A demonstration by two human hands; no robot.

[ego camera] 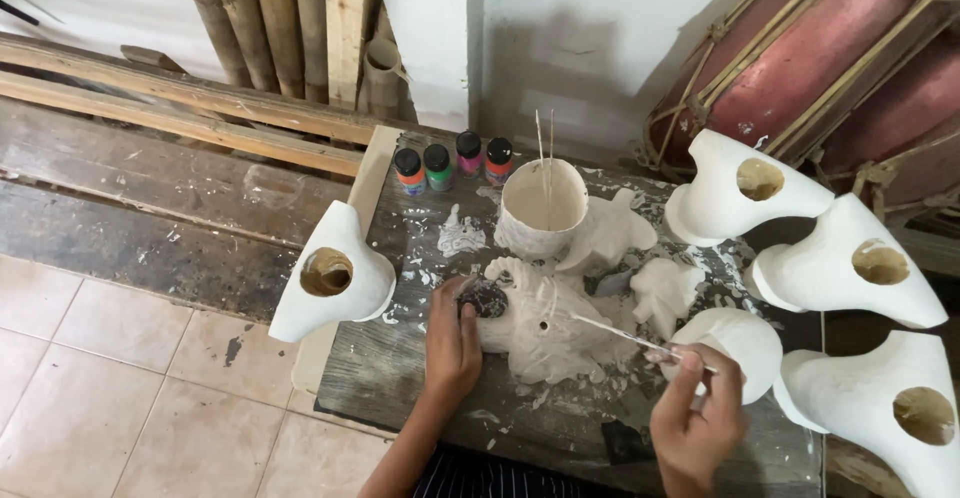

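A white-painted carved figure (540,333) lies on a paint-spattered wooden board (400,358). My left hand (452,343) rests on the figure's left end, fingers over a dark unpainted patch (488,301). My right hand (695,418) pinches a thin white-coated brush (620,334) whose tip touches the figure's middle. A white pot of paint (541,208) with thin sticks in it stands just behind the figure.
Several white carved pieces with round holes ring the board: one at the left edge (335,273), others at the right (740,190) (850,263) (895,403). Small paint bottles (452,163) stand at the back. Bamboo poles (260,18) and planks lean behind; tiled floor (110,398) lies at left.
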